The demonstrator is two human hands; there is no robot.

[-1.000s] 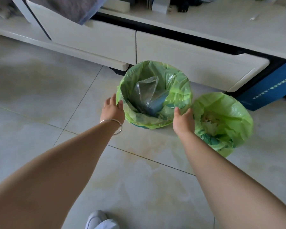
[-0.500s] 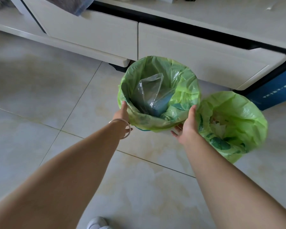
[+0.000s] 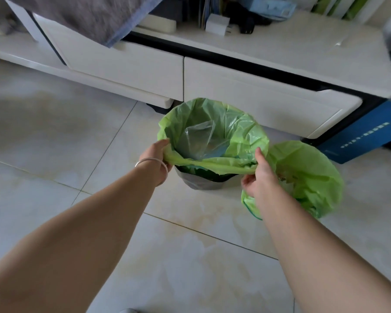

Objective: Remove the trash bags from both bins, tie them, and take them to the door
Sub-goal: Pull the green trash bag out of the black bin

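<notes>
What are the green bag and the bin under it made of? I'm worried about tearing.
Green bag: thin, glossy, translucent plastic film, judging by its crinkles and how it stretches between the hands. Bin: grey with a matte look, probably rigid plastic; too little shows to be sure.

Both bare arms reach forward and down, the left hand [image 3: 155, 156] and right hand [image 3: 259, 175] each pinched closed, well apart.

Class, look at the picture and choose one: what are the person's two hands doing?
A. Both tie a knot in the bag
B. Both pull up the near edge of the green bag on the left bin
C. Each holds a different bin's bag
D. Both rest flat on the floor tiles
B: the left hand and right hand each grip the near edge of the left bin's green bag, stretched between them above the exposed grey bin.
</notes>
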